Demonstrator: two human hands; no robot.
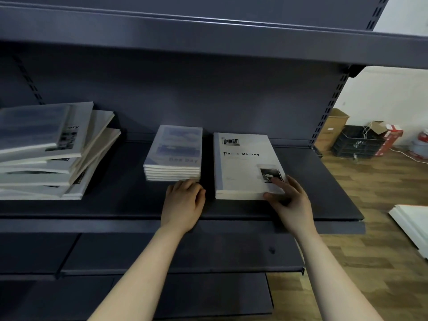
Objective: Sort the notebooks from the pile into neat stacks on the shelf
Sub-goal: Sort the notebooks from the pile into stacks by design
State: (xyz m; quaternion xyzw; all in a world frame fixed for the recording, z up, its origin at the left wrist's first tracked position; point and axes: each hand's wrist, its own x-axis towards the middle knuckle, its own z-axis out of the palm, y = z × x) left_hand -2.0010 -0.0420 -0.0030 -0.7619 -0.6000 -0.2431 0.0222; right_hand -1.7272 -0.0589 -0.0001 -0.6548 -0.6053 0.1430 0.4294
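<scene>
A messy pile of notebooks (46, 154) lies at the left of the dark shelf (129, 205). A neat stack of small blue "One Day" notebooks (173, 154) sits in the middle. To its right lies a low stack of large white "Time & Memory" notebooks (245, 165). My left hand (183, 202) rests on the shelf in front of the small stack, fingers curled, knuckles against its near edge. My right hand (289, 200) pinches the near right corner of the large stack, fingers on the cover and thumb at its front edge.
An upper shelf (208, 35) overhangs the work area, and lower shelves (180, 258) jut out below. To the right is wooden floor with a cardboard box (331, 128), a black crate (356, 142) and white boards (412, 221).
</scene>
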